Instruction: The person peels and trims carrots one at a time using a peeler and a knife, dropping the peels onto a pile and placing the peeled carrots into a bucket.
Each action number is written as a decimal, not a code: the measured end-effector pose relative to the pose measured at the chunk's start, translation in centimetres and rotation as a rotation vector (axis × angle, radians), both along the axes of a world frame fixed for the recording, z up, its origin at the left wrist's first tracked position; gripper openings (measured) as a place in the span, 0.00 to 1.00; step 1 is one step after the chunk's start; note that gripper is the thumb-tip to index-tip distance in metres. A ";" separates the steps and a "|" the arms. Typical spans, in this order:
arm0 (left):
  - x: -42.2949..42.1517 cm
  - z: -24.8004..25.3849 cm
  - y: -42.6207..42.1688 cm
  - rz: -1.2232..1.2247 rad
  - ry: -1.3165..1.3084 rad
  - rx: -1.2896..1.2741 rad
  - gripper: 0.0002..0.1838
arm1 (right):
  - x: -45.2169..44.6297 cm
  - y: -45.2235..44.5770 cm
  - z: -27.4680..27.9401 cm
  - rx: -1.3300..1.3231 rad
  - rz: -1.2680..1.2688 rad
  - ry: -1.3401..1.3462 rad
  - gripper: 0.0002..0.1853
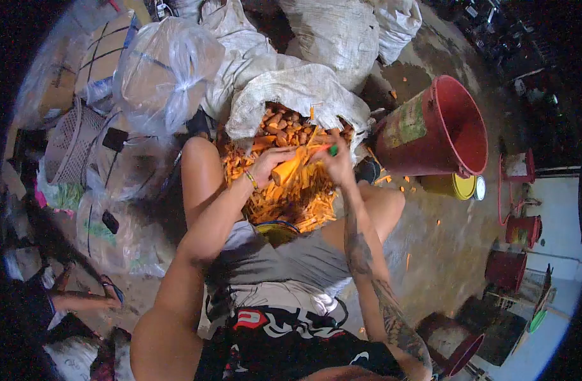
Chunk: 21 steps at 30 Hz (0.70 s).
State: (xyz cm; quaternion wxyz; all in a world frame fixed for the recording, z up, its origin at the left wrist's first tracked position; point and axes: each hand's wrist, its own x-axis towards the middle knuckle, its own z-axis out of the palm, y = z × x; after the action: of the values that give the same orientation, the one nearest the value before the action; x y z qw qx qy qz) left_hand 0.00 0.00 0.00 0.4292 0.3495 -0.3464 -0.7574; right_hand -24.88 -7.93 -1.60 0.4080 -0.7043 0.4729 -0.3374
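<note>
My left hand (270, 166) is wrapped round an orange carrot (287, 170) over a heap of orange peelings (281, 203). Close by on the right, my right hand (336, 159) is closed on a tool with a green handle (333, 150); its working end is too small to make out. Behind both hands, an open white sack (291, 82) lies with its mouth toward me, and unpeeled carrots (283, 124) show inside it.
A large red bucket (392, 152) lies tilted at the right, beside a yellow container (440, 185). Filled white sacks (335, 38) stand behind. Plastic-wrapped bundles (167, 70) and a basket (72, 147) are at left. Another person's leg (84, 301) shows at lower left.
</note>
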 end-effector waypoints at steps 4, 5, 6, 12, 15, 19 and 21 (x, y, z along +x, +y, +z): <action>-0.7 -0.4 -1.8 0.068 0.258 0.205 0.22 | 1.1 0.8 4.5 -0.073 -0.074 -0.026 0.24; -0.6 -0.6 -1.2 0.098 0.245 0.244 0.22 | 2.1 2.7 4.9 -0.157 0.063 0.084 0.22; -0.6 -0.2 -1.1 0.075 0.187 0.227 0.22 | 2.8 4.3 5.3 -0.154 0.154 0.177 0.19; -0.4 0.9 -0.5 0.048 0.266 0.247 0.22 | 1.2 0.4 4.6 0.028 -0.171 -0.161 0.36; -0.5 -0.9 -1.1 0.106 0.187 0.208 0.21 | 2.9 4.5 5.7 0.005 0.148 0.248 0.43; -0.7 0.2 -0.2 0.070 0.179 0.203 0.18 | 1.0 -0.1 2.7 0.135 -0.163 -0.186 0.37; -0.9 -0.6 -0.3 0.131 0.303 0.234 0.19 | 1.1 1.2 4.5 0.206 -0.193 -0.251 0.33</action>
State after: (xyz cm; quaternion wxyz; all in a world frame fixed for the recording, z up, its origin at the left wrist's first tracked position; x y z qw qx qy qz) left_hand -0.93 -0.32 -0.55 0.4812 0.3007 -0.1639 -0.8070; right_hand -23.79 -6.75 2.91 0.4993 -0.5627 0.5158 -0.4099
